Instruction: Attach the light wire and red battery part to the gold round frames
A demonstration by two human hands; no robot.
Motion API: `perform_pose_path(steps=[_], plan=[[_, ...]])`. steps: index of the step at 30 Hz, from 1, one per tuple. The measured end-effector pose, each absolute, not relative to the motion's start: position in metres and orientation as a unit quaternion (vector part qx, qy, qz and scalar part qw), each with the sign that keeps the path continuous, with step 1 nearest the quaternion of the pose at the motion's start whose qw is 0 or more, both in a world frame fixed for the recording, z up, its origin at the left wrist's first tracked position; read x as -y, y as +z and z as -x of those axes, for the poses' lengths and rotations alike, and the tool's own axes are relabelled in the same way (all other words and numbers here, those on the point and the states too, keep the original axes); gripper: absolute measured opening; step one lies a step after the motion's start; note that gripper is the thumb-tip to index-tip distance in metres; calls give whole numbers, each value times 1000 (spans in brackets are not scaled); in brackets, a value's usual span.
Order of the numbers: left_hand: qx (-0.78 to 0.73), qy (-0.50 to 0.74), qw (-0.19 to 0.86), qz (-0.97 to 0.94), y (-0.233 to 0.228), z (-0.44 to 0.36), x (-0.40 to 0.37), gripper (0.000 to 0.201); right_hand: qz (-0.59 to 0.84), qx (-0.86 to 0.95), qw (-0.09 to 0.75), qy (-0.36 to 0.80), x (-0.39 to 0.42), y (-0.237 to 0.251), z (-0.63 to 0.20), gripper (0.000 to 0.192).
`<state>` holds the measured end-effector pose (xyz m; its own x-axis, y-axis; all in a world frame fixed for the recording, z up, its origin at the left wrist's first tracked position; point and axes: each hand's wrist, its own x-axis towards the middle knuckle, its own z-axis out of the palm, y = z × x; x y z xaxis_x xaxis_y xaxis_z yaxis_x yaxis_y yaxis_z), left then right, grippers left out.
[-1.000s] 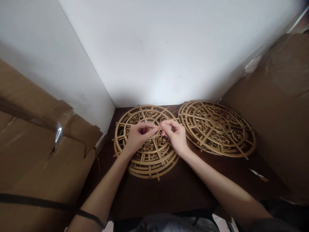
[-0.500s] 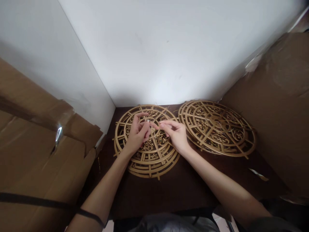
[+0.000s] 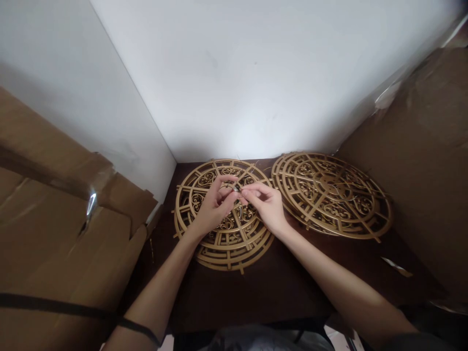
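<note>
Above a round gold openwork disc (image 3: 223, 243), the topmost of a stack, my two hands meet near its middle. My left hand (image 3: 218, 204) is closed in a pinch, with a small shiny metal piece (image 3: 236, 188) at its fingertips. Touching or almost touching that spot, my right hand (image 3: 266, 202) pinches with thumb and forefinger; whatever is between them is too small to make out. Thin wire ends (image 3: 256, 165) stick up behind the fingers. The hands hide the disc's centre.
A second stack of gold discs (image 3: 331, 195) lies to the right on the dark table (image 3: 256, 302). A small pale strip (image 3: 397, 266) rests at the right. Cardboard (image 3: 44, 229) stands on the left, more cardboard (image 3: 424, 161) on the right, a white wall (image 3: 248, 87) behind.
My left hand has moved slightly right, and its spread fingers have closed into a pinch on the small metal piece beside my right fingertips. My right hand has hardly moved.
</note>
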<state>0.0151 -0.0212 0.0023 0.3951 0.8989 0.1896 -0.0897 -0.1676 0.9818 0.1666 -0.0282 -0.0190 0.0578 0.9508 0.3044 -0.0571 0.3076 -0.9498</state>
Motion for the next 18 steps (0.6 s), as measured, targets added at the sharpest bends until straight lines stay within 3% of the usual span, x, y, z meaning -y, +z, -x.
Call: perform_pose_path(steps=[18], plan=[[-318, 448, 538, -639, -3, -14, 20, 20, 405, 562, 590, 414, 28, -20, -168, 11]])
